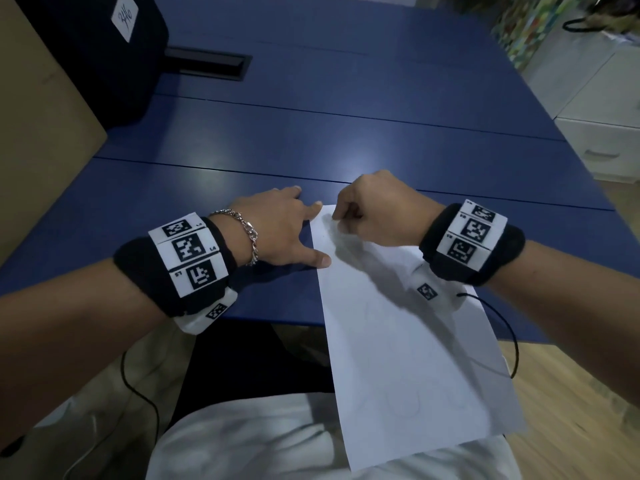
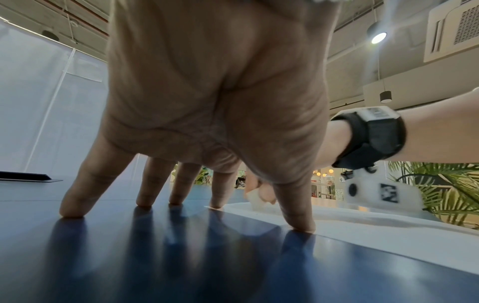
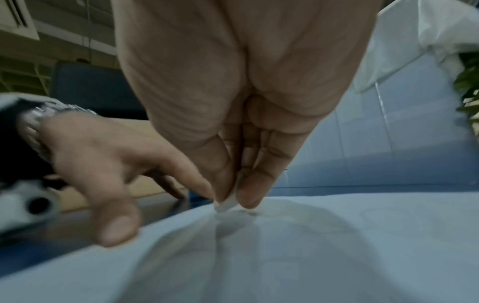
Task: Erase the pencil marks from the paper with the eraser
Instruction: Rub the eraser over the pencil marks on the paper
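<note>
A white sheet of paper (image 1: 398, 323) lies on the blue table (image 1: 311, 133) and hangs over its near edge; faint pencil curves (image 1: 408, 403) show on its lower half. My right hand (image 1: 370, 211) pinches a small white eraser (image 3: 228, 203) between thumb and fingers, its tip touching the paper near the far left corner. In the head view the eraser is hidden by the fingers. My left hand (image 1: 287, 230) is spread, with its thumb (image 1: 320, 260) and forefinger pressing the paper's left edge and the other fingers (image 2: 145, 196) on the table.
A dark bag with a white label (image 1: 104, 46) stands at the far left beside a cardboard box (image 1: 34, 150). A black cable slot (image 1: 207, 64) is set into the table. White drawers (image 1: 595, 116) stand to the right. A thin black cord (image 1: 502, 323) runs from my right wrist.
</note>
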Available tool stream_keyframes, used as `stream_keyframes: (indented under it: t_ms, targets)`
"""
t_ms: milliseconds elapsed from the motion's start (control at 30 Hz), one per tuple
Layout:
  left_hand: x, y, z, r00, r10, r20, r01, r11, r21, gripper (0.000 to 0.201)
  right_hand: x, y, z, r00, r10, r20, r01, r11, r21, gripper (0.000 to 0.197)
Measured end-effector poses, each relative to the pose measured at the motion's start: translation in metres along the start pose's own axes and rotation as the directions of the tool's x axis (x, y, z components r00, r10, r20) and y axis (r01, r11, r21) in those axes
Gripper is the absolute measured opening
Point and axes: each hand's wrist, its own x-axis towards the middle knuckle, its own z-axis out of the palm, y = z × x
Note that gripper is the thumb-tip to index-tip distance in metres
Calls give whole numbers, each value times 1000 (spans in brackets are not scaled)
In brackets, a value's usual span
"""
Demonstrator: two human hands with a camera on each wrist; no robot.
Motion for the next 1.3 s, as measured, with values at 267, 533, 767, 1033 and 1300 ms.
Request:
stream_keyframes:
  t_ms: [267, 533, 767, 1033, 1300]
  targets:
    - [-4, 1, -1, 1000, -11, -14, 11, 1000, 2, 118, 4, -5, 4, 1000, -9, -9, 9, 1000, 2, 13]
    - [-6, 3, -4, 1000, -14, 0, 14, 1000, -8, 123, 1, -5, 3, 1000, -6, -17, 7, 999, 32, 14]
    - [-15, 8, -3, 998, -67, -16, 68, 996, 64, 111, -39, 22, -5, 993, 111, 41, -113, 993, 44, 10]
    - [-14, 7, -1, 993, 46, -109, -54, 996, -72, 83, -50, 34, -9, 987, 117, 109, -126, 989, 83, 12]
    - [1, -5, 5, 990, 107, 94, -99, 992, -82, 121, -38, 11, 0, 997, 16, 73, -30, 979, 201, 15]
